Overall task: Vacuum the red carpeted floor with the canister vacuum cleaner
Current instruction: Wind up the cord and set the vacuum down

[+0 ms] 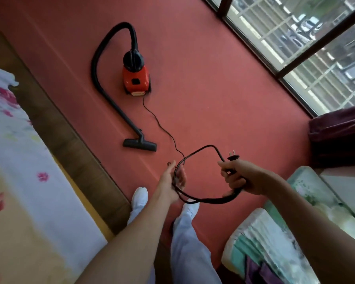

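Preparation is judged to be in hand, suction not yet begun; the canister vacuum cleaner, orange with a black hose, is seen on the red carpet well ahead, its floor head lying flat; the power cord is looped across the left hand, fingers loosely spread; the right hand is curled round the cord beside the plug; a socket must next be found.

One vacuum cleaner, one cord, two hands, two shoes
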The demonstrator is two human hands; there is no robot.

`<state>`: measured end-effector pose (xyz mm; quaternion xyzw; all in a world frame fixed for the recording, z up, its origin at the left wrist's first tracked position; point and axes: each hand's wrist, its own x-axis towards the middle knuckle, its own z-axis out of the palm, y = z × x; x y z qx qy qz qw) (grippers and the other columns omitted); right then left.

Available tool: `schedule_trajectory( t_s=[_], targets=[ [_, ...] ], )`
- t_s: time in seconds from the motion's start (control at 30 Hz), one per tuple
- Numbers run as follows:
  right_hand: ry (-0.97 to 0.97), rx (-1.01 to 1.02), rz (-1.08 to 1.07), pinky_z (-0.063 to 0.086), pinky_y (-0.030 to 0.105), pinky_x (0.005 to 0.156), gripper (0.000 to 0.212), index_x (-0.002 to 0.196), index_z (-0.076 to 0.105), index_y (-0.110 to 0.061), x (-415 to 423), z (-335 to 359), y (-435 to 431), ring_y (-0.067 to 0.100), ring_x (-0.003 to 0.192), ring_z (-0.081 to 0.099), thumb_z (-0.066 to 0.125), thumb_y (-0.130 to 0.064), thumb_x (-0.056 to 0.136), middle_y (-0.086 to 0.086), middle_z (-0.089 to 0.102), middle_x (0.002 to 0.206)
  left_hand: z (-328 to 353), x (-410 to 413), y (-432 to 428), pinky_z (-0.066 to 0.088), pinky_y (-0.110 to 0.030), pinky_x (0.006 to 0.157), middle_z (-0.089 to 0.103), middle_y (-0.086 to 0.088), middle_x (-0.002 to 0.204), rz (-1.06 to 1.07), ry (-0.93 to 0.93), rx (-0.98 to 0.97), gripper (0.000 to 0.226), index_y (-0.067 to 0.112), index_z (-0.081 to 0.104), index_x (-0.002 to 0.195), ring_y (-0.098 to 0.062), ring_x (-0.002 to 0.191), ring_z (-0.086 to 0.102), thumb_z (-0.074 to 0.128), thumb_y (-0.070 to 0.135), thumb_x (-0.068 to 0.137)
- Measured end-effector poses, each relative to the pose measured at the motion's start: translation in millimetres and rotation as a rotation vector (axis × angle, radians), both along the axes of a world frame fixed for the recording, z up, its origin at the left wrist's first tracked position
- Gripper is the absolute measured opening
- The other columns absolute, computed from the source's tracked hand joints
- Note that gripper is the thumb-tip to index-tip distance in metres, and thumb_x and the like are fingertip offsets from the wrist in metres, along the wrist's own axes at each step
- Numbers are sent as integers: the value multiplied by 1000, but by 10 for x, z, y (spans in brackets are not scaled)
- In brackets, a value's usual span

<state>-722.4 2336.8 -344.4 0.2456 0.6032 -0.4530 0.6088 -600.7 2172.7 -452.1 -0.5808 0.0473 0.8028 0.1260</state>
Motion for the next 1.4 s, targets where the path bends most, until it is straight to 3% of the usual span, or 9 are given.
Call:
schedule_trajectory(
  t_s=[0.13, 0.23, 0.4, 0.63, 0.83, 1.0, 1.17, 1.33, 1.4],
  targets=[
    [-3, -19, 230, 24, 18, 41, 37, 69, 38, -11, -70, 77, 206, 3, 32, 21, 47, -20, 104, -8, 37, 43, 57, -108, 38, 30, -12, 33, 33, 8, 36, -192, -12, -86, 30, 15, 57, 67, -2, 27, 33, 67, 32, 90],
    [50, 27, 282, 26, 16, 32, 33, 72, 44, -8, -121, 57, 437, 7, 38, 21, 53, -18, 101, -3, 37, 49, 133, -195, -54, 28, -13, 30, 32, 8, 38, -353, 15, -150, 32, 17, 49, 65, -3, 27, 29, 65, 28, 90],
    [404, 240, 205, 35, 23, 42, 23, 75, 59, -4, -121, -316, 780, 13, 43, 36, 70, -16, 90, 3, 40, 54, 342, -383, -71, 19, -14, 29, 22, 9, 36, -514, -23, -310, 38, 18, 43, 66, -4, 27, 18, 63, 39, 90],
    [538, 324, -160, 48, 36, 60, 17, 81, 59, -10, 88, -961, 338, 23, 59, 51, 71, -20, 89, 8, 56, 72, 808, -469, -132, 27, -20, 38, 30, 2, 51, -814, 24, -953, 33, 15, 52, 82, -12, 36, 29, 72, 41, 82],
    [834, 128, 7, 54, 60, 79, 28, 74, 49, -15, -123, -1297, -687, 34, 87, 59, 58, -29, 96, -3, 41, 83, 1297, -418, -740, 25, -26, 47, 30, 3, 46, -1214, 189, -1563, 60, 16, 31, 48, -10, 44, 32, 55, 44, 95],
    [769, -116, -38, 43, 28, 86, 12, 106, 48, -21, -382, -1355, -1640, 18, 103, 53, 47, -32, 103, -5, 54, 102, 1343, -414, -1305, 21, -15, 44, 26, 7, 46, -1072, 465, -1758, 63, 5, 32, 49, -8, 42, 27, 57, 44, 91],
    [659, -228, 113, 38, 29, 91, 21, 115, 50, -21, -741, -1454, -2358, 17, 115, 55, 44, -38, 104, 6, 64, 123, 1302, -751, -2015, 23, -9, 49, 27, 13, 50, -926, 635, -1805, 51, 21, 33, 51, -1, 44, 30, 62, 23, 93],
    [638, -265, 215, 51, 47, 84, 21, 102, 50, -12, -1031, -1408, -2833, 25, 82, 58, 44, -32, 104, 14, 63, 84, 1274, -990, -2759, 33, -37, 47, 39, -15, 50, -692, 436, -1830, 62, -6, 43, 54, -23, 45, 36, 60, 43, 89],
    [615, -273, 241, 50, 46, 72, 20, 96, 50, -14, -1102, -1352, -2941, 27, 74, 56, 45, -31, 104, 11, 59, 76, 1216, -1040, -3015, 37, -38, 48, 42, -20, 48, -565, 291, -1805, 62, -10, 53, 62, -18, 43, 38, 60, 46, 86]
  ],
)
